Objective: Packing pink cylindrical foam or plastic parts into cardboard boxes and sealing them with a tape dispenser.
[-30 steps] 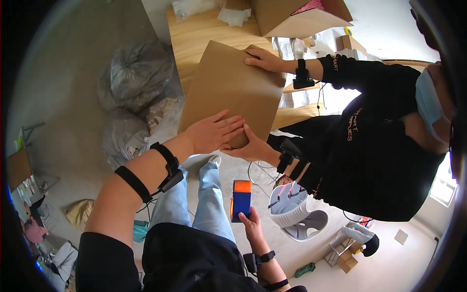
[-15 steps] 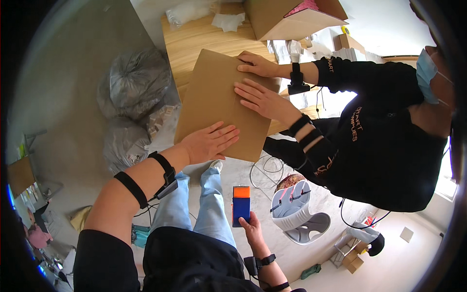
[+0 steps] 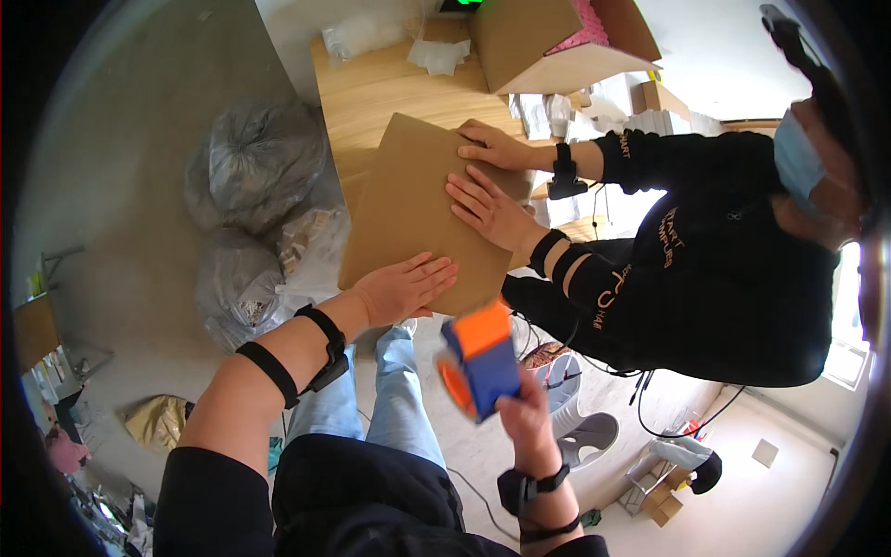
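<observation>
1. Blue-and-orange tool (image 3: 490, 364) is at the near side of the carton (image 3: 408, 204), gripped by the right hand (image 3: 529, 416); whether it touches the carton, I cannot tell.
2. Left hand (image 3: 406, 292) lies flat, fingers extended, on the carton's near part.
3. Co-worker's hands (image 3: 492, 213) rest on the carton's right side.
4. Counter (image 3: 371, 93) extends beyond the carton, bearing an open box (image 3: 515, 42) with pink contents (image 3: 584, 28).
</observation>
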